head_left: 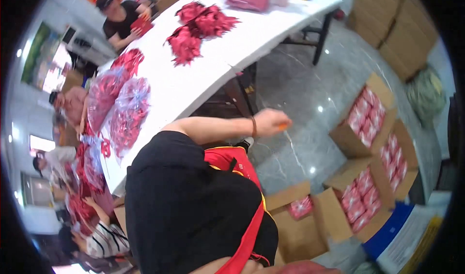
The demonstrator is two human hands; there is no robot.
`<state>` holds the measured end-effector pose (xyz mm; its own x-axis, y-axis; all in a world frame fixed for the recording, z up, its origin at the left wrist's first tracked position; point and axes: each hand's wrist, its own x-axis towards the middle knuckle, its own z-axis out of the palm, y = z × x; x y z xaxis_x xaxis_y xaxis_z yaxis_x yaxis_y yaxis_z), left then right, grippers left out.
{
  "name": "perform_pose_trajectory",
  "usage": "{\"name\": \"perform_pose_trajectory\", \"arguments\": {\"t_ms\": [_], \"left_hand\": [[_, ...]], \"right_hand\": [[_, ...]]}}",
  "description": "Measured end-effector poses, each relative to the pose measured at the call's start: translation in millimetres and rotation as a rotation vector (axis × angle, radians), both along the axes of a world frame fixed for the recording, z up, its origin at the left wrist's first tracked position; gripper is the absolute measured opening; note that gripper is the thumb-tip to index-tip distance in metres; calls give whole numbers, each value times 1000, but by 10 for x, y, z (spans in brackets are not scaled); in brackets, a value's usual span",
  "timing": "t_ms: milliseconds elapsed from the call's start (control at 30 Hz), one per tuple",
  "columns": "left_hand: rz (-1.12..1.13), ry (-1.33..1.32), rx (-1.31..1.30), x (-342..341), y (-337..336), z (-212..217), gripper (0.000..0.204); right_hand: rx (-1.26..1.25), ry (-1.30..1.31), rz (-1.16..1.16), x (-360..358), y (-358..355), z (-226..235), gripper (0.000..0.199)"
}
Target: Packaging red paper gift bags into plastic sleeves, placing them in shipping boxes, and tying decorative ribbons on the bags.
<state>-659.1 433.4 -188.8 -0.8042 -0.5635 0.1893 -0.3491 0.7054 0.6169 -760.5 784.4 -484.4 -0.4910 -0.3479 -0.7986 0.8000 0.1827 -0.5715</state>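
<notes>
My left arm reaches across the view, and my left hand (269,122), with a brown band at the wrist, is closed over the grey floor. A small orange object (283,126) shows at its fingertips; its kind is too blurred to make out. At the lower edge is a blurred pinkish shape (310,267) that may be my right hand; its fingers cannot be made out. Nearest to it stands an open carton (302,237) with one red-and-white pack (301,206) inside. Beyond are open cartons holding several such packs (361,199).
A long white table (218,56) bears red bundles (206,22) and clear bags (131,109) of red items. Several people (116,20) work along its far and left sides. Tall cartons (375,12) and a green sack (426,95) stand by the right wall.
</notes>
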Motion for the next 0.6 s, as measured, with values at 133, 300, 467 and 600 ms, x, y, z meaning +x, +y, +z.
{"name": "perform_pose_trajectory", "arguments": {"t_ms": [133, 300, 467, 600], "left_hand": [[520, 119, 50, 1129, -1140, 499, 20], [769, 287, 134, 1953, -2064, 724, 19], [652, 229, 311, 1953, -2280, 581, 19], [635, 281, 434, 1815, -2174, 501, 19]], "right_hand": [[6, 39, 166, -131, -983, 394, 48], [39, 72, 250, -241, -1867, 888, 49], [-71, 182, 448, -279, -3021, 1374, 47], [-114, 237, 640, -201, -3637, 1555, 42]]}}
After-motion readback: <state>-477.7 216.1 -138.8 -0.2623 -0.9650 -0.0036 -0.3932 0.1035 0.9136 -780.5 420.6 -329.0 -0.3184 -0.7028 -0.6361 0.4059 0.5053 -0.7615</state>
